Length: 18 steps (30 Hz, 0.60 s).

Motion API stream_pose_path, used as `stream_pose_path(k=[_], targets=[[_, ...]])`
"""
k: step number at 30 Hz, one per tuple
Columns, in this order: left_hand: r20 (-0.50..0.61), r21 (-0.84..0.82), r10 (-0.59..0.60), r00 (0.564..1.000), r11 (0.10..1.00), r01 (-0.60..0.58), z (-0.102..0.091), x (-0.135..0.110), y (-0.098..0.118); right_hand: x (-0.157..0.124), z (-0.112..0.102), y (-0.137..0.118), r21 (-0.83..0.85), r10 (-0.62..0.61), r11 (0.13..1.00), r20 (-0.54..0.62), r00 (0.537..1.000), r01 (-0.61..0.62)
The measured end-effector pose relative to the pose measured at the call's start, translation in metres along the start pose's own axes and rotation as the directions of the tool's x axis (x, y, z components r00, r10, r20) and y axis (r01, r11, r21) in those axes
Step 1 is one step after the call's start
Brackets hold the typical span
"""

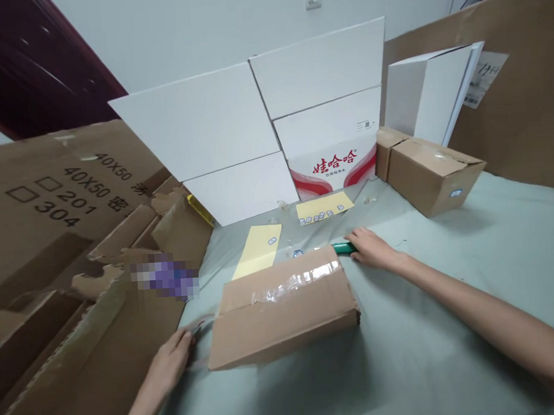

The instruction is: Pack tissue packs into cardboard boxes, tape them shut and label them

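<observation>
Two bare hands work around a small cardboard box [281, 317] lying on a pale green cloth [408, 356]. At far left lies torn corrugated cardboard [59, 264]. The left hand [170, 362] sits just beside the box's left end, curled near a loop of clear tape [198, 340]; whether it grips the tape, I cannot tell. Across the box, beyond a yellow paper slip [257, 251], the right hand [372, 250] closes over a green cylindrical handle [343, 248] touching the box's far corner. Further right sits a taped carton [432, 176].
</observation>
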<state>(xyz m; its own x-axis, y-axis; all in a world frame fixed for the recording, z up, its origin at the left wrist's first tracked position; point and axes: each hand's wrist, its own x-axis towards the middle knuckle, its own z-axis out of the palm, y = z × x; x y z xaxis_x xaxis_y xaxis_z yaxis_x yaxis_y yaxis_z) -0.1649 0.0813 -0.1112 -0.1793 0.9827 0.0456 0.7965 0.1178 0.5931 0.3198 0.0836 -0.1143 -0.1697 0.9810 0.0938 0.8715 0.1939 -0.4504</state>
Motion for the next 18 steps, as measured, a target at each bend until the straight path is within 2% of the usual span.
stream_pose_path(k=[4, 6, 8, 9, 11, 13, 15, 18], targets=[[-0.09, 0.018, 0.086, 0.992, 0.996, -0.085, -0.004, -0.012, 0.01, -0.025, -0.011, -0.01, 0.247, -0.098, 0.964, -0.007, 0.995, 0.097], [-0.048, -0.156, 0.208, 0.977, 0.964, -0.213, -0.007, -0.03, 0.024, -0.039, -0.013, -0.014, 0.387, -0.164, 0.911, 0.025, 0.986, 0.142], [0.012, -0.382, 0.387, 0.922, 0.854, -0.353, -0.009, -0.05, 0.043, -0.049, -0.01, -0.015, 0.491, -0.203, 0.858, 0.053, 0.978, 0.152], [0.036, -0.421, 0.457, 0.889, 0.814, -0.401, -0.009, -0.059, 0.052, -0.053, -0.007, -0.014, 0.526, -0.211, 0.837, 0.063, 0.975, 0.147], [0.08, -0.337, 0.542, 0.837, 0.805, -0.489, -0.007, -0.072, 0.066, -0.057, 0.001, -0.011, 0.574, -0.214, 0.808, 0.082, 0.974, 0.129], [0.132, -0.177, 0.568, 0.813, 0.82, -0.544, -0.002, -0.077, 0.072, -0.059, 0.009, -0.009, 0.601, -0.213, 0.791, 0.091, 0.973, 0.117], [0.141, -0.103, 0.57, 0.81, 0.822, -0.56, 0.005, -0.076, 0.072, -0.061, 0.016, -0.01, 0.611, -0.216, 0.783, 0.09, 0.972, 0.117], [0.107, -0.1, 0.549, 0.829, 0.835, -0.541, 0.014, -0.072, 0.068, -0.064, 0.023, -0.015, 0.581, -0.211, 0.802, 0.066, 0.975, 0.134]])
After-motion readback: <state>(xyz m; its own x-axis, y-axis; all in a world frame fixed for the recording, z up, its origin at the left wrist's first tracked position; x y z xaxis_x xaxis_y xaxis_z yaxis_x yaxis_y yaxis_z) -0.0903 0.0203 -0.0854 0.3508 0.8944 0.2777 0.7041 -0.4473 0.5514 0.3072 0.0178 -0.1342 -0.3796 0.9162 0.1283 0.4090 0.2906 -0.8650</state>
